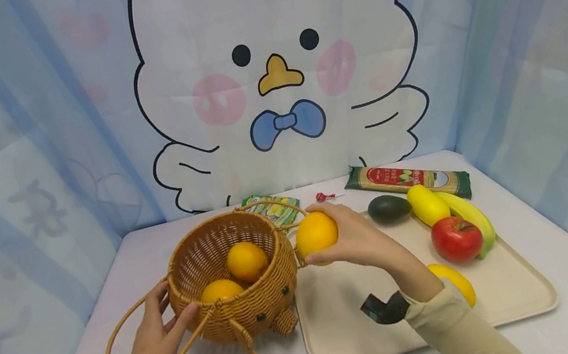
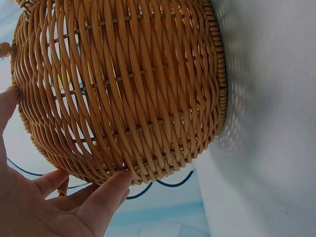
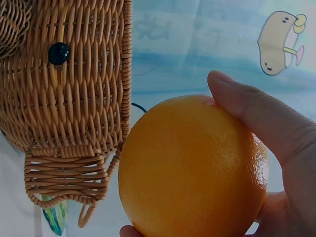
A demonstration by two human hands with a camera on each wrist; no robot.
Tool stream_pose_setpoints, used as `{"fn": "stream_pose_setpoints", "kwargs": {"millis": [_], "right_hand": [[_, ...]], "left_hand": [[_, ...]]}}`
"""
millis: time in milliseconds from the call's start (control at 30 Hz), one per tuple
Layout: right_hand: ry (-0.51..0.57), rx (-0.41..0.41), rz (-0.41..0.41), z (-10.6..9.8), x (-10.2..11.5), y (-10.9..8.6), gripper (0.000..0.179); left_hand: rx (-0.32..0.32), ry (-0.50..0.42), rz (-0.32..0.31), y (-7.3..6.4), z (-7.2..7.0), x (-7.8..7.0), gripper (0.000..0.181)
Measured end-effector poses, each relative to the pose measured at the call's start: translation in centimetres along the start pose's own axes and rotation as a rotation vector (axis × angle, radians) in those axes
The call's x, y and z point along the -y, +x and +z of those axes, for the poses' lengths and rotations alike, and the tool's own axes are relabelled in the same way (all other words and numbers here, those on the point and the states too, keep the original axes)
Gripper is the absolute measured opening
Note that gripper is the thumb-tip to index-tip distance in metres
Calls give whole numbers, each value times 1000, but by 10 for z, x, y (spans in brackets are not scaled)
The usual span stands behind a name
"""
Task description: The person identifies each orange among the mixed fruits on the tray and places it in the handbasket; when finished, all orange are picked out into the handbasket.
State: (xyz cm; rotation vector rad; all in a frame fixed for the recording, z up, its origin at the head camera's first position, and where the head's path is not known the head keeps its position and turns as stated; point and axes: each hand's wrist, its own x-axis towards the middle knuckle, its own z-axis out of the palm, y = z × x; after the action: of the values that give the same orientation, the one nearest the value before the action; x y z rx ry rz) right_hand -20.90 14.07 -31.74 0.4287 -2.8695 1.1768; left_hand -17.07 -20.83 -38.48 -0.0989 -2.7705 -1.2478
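A brown wicker basket (image 1: pixel 276 266) with an animal's snout and eyes stands left of centre, two oranges (image 1: pixel 247 262) inside it. My left hand (image 1: pixel 153 340) holds the basket at its left side, thumb near the front rim. In the left wrist view its fingertips (image 2: pixel 121 180) press the woven wall (image 2: pixel 128 89). Just right of the basket's rim, my right hand (image 1: pixel 352 234) grips another orange (image 1: pixel 318 236) between thumb and fingers. This orange (image 3: pixel 190 168) hangs above the tray's left edge and hides part of the basket handle behind it.
On the beige tray (image 1: pixel 356 340) lie an avocado (image 1: pixel 389 208), a lemon (image 1: pixel 427 206), a banana (image 1: pixel 474 217), a red apple (image 1: pixel 457 239) and an orange fruit (image 1: pixel 455 281) partly behind my right forearm. Farther back are a green packet (image 1: pixel 283 205), a lollipop (image 1: pixel 321 197) and a long package (image 1: pixel 405 178).
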Motion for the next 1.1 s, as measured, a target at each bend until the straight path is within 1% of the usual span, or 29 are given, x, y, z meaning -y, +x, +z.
{"fn": "stream_pose_setpoints", "kwargs": {"millis": [233,533,767,1100], "right_hand": [[8,19,-50,-2,13,7,85],[18,54,-89,5,26,16,83],[0,67,-130,9,35,28,79],[-3,81,-170,14,47,40,78]], "left_hand": [[6,-3,-9,0,0,0,78],[5,7,-23,1,0,-1,80],[-2,2,-6,0,0,0,79],[-5,-6,5,0,-1,0,77]]}}
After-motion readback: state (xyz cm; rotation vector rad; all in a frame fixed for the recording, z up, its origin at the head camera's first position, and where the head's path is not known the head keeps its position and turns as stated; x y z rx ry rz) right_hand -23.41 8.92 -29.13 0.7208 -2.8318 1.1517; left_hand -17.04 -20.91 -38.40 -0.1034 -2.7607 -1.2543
